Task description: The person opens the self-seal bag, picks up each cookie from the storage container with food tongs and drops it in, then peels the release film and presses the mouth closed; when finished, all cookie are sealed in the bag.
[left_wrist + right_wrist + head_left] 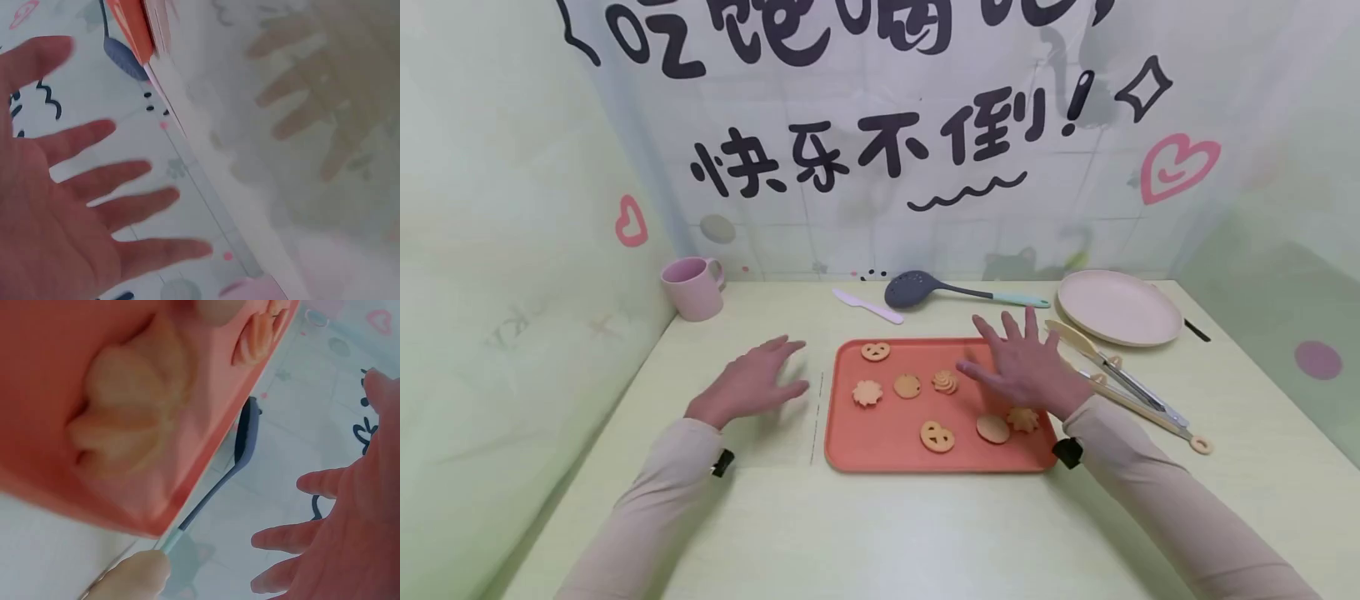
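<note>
1. orange tray [880, 446] sits mid-table and holds seven tan cookies [937, 436] of varied shapes.
2. right hand [1026, 367] hovers over the tray's right side, fingers spread, holding nothing.
3. left hand [751, 385], fingers relaxed and empty, lies left of the tray.

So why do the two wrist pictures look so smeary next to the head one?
Head view: even soft light, sharp, edges bowed by the wide lens; both hands, left hand and right hand, read clearly over the tray. Left wrist view: fingers soft with blur, wall hazy. Right wrist view: too close, so the cookie is out of focus.
</note>
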Available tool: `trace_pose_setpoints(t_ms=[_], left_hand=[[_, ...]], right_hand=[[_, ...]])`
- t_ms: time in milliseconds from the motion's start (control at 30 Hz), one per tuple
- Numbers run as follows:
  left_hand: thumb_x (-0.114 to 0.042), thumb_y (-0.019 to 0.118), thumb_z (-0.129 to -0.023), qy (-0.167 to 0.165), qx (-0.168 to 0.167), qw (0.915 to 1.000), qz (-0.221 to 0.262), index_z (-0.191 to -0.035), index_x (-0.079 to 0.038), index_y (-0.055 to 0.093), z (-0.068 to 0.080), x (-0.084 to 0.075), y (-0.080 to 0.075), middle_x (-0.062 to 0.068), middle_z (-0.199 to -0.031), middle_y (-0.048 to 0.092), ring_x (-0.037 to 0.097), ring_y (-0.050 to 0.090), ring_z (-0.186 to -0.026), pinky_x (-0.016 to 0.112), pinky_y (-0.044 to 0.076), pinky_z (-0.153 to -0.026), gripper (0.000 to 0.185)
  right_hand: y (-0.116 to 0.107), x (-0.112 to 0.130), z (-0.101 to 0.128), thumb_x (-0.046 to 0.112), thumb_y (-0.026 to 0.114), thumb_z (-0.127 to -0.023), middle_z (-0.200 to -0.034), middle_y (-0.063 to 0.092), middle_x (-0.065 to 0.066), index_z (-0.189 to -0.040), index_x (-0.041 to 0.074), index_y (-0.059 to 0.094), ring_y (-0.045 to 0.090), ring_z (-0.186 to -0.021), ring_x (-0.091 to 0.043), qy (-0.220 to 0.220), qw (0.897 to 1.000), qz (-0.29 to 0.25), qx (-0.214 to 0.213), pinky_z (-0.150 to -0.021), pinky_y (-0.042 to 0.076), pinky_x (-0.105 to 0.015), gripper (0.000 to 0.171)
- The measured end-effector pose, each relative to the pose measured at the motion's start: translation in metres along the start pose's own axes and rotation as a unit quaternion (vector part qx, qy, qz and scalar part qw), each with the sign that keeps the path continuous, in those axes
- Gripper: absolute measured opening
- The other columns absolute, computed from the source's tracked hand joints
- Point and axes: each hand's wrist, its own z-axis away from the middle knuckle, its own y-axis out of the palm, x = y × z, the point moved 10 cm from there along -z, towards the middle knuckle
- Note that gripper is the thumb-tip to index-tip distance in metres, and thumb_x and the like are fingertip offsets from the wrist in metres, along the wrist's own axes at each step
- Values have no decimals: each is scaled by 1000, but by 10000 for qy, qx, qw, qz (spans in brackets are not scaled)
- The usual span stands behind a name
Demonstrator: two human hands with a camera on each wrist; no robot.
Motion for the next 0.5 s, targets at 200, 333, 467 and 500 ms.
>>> trace_pose_setpoints(t_ms=[200, 333, 467, 500], left_hand=[[-29, 77, -86, -26, 391, 9991, 185, -134, -13, 64, 22, 27, 0, 13, -129, 69, 24, 65, -97, 53, 48, -102, 52], [-28, 86, -77, -253, 597, 9979, 0, -120, -21, 74, 28, 39, 6, 6, -120, 74, 19, 57, -87, 44, 49, -89, 46], [-27, 88, -75, -350, 466, 9981, -207, -105, -24, 80, 29, 41, 9, 1, -120, 75, 26, 65, -102, 41, 51, -82, 31], [-27, 87, -76, -360, 396, 9983, -251, -102, -25, 81, 29, 40, 8, 0, -118, 76, 27, 67, -104, 40, 52, -80, 26]], right_hand=[[-9, 20, 6, 70, 41, -98, -158, 31, -31, -160, 17, 25, 13, -147, -63, -280, 9995, -81, -125, -106, 21, -83, 84], [-12, 34, 8, 64, 44, -99, -159, 30, -31, -160, 15, 26, 12, -148, -61, -385, 9990, -220, -111, -107, 25, -81, 81], [-12, 45, 8, 61, 47, -100, -159, 31, -30, -159, 14, 28, 12, -150, -59, -449, 9979, -459, -101, -109, 25, -79, 78], [-11, 48, 8, 60, 48, -99, -159, 31, -30, -159, 14, 29, 13, -150, -59, -468, 9976, -495, -112, -110, 27, -77, 78]])
